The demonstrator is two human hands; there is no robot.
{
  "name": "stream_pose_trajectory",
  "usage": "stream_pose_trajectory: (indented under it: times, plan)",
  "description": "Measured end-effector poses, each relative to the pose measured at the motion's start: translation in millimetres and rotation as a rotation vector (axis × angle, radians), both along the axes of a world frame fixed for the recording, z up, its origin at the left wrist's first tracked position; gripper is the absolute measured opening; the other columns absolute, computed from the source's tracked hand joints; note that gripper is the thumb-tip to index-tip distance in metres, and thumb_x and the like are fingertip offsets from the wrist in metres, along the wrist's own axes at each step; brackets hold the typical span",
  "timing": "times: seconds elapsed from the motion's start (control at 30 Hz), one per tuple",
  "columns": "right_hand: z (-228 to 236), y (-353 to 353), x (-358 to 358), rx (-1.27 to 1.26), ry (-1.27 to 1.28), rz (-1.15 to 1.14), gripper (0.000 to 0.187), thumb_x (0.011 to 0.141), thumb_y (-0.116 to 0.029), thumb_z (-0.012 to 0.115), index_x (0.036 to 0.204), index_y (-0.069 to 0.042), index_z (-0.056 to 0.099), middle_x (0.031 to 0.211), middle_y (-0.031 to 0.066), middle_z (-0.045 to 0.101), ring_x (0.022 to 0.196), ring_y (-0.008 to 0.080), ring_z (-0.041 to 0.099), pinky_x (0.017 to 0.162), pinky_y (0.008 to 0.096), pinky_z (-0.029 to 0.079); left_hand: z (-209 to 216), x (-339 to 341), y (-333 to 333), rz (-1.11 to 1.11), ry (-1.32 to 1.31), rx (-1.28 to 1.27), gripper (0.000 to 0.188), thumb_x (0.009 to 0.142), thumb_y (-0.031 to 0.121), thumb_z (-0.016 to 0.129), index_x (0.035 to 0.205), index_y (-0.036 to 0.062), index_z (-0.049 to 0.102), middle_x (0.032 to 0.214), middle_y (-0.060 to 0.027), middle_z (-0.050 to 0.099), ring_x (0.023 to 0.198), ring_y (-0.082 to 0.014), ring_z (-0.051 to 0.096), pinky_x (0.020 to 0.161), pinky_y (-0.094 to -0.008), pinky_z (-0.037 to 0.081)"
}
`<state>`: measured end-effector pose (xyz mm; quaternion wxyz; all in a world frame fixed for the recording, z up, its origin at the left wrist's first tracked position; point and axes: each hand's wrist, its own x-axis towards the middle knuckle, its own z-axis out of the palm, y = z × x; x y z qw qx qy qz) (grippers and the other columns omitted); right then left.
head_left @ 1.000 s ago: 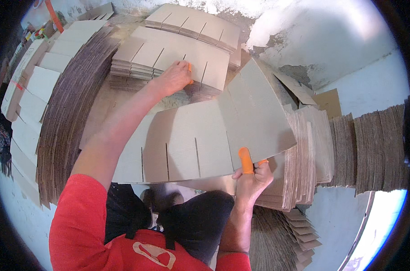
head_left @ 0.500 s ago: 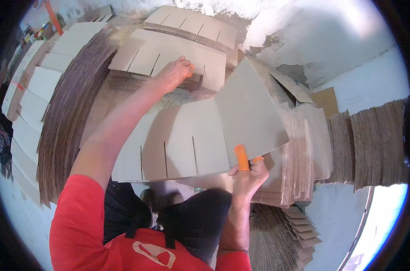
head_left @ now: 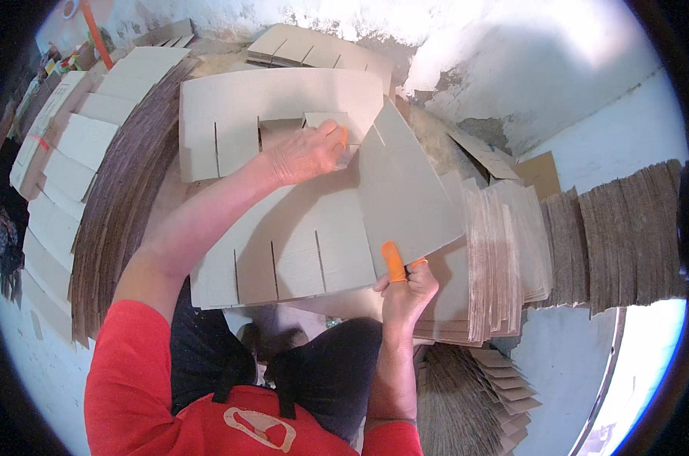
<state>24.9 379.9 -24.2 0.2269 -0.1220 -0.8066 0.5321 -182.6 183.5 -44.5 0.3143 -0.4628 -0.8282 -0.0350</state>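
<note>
My right hand [head_left: 407, 289] is closed on the near edge of a slotted cardboard sheet [head_left: 337, 228], by the crease where its right panel is bent up. Orange finger covers sit on its fingers, one pressed against that panel. Three narrow slots run in from the sheet's near edge. Farther off, my left hand [head_left: 310, 152], also with an orange finger cover, is closed on a second slotted cardboard sheet [head_left: 284, 87], which stands tilted up. The left fingertips are partly hidden, and the second sheet's right end meets the bent panel.
A long row of cardboard sheets [head_left: 124, 182] curves along the left. Behind the hands lies a flat stack of slotted sheets [head_left: 322, 53] by the wall. Upright sheets [head_left: 493, 258] stand at the right, with brown bundles [head_left: 633, 235] beyond and fanned sheets [head_left: 466, 395] below.
My left hand has moved slightly right and nearer, and the second sheet has risen off the stack behind. My right hand and its sheet have shifted a little left.
</note>
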Motion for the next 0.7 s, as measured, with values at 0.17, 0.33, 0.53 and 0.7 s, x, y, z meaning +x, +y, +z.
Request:
stream_pose_trajectory:
  times: [0.17,0.33,0.53,0.7]
  plan:
    - [4,-1,5,0.044,0.001,-0.021,0.005,0.086,0.004,0.058,0.087,0.002,0.062,0.065,0.0049,0.059,0.042,0.0084,0.051,0.039,0.0206,0.035,16,-23,-12,0.094,0.040,0.079,0.026,0.072,0.005,0.060,0.095,-0.0074,0.059,0.094,-0.0105,0.054,0.092,-0.0199,0.054,0.064,-0.0287,0.056]
    - [-2,3,11,-0.023,0.049,-0.075,0.005,0.078,0.009,0.063,0.082,0.005,0.063,0.073,0.0062,0.064,0.052,0.0100,0.057,0.044,0.0260,0.047,76,-43,-15,-0.001,0.290,0.019,0.026,0.072,0.003,0.060,0.096,-0.0078,0.058,0.088,-0.0090,0.053,0.091,-0.0197,0.053,0.062,-0.0275,0.055]
    - [-1,2,11,-0.054,0.100,-0.081,0.006,0.078,0.008,0.063,0.077,0.004,0.059,0.070,0.0058,0.062,0.050,0.0107,0.057,0.045,0.0267,0.048,59,-16,-7,-0.005,0.201,-0.056,0.017,0.070,0.005,0.061,0.082,-0.0063,0.060,0.107,-0.0169,0.058,0.091,-0.0215,0.053,0.061,-0.0256,0.055]
    - [-8,8,11,0.095,0.142,-0.035,0.010,0.089,0.006,0.051,0.087,0.002,0.061,0.066,0.0044,0.058,0.043,0.0097,0.053,0.039,0.0210,0.040,36,7,1,-0.051,0.183,-0.081,0.015,0.069,0.006,0.062,0.079,-0.0063,0.062,0.111,-0.0197,0.057,0.091,-0.0205,0.052,0.062,-0.0246,0.055]
